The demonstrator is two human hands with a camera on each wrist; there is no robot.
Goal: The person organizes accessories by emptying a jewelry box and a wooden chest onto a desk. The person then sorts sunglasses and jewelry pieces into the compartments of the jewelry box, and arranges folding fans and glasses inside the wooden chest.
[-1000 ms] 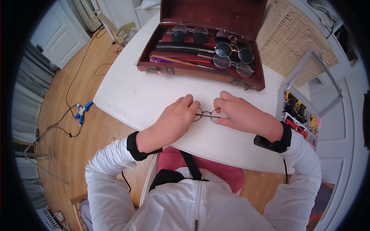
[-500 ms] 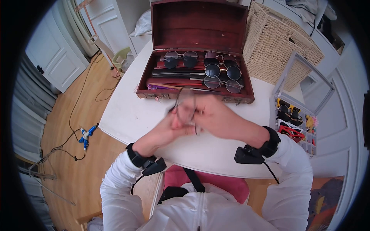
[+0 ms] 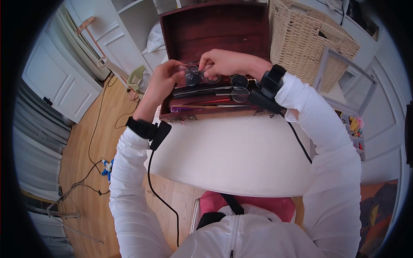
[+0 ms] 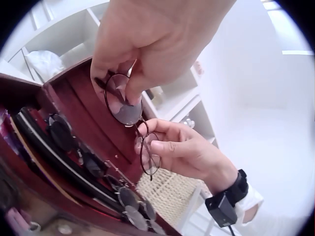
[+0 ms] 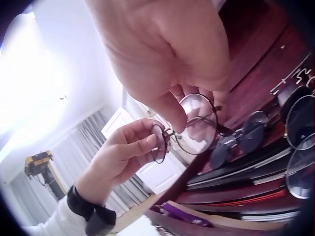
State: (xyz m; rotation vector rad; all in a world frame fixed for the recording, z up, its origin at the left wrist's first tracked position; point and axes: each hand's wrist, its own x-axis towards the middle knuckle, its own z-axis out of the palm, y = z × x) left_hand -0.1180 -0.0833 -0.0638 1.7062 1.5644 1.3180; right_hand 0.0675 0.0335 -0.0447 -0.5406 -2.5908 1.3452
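Note:
A pair of thin dark-framed round eyeglasses (image 5: pixel 215 123) is up over the open red-brown wooden case (image 3: pixel 215 32). My left hand (image 3: pixel 163 81) pinches one side of the frame by a lens, its thumb against that lens in the left wrist view. At the other lens, my right hand (image 3: pixel 228 63) grips the frame between thumb and fingers. Both lenses look clear. Beneath the hands, inside the case, lie round dark-lensed glasses (image 5: pixel 252 133). To their right are more round glasses (image 3: pixel 239 95), partly covered by my right wrist in the head view.
Long black slats (image 3: pixel 202 92) and a purple item (image 5: pixel 184 215) lie along the case's front part. A woven basket (image 3: pixel 301 47) stands right of the case. Farther right is a compartment box with a raised clear lid (image 3: pixel 344 81). The white table (image 3: pixel 232 150) extends toward me.
Both hands have carried the eyeglasses from above the table's front part, turning them on the way, forward to over the case. The head view has shifted too.

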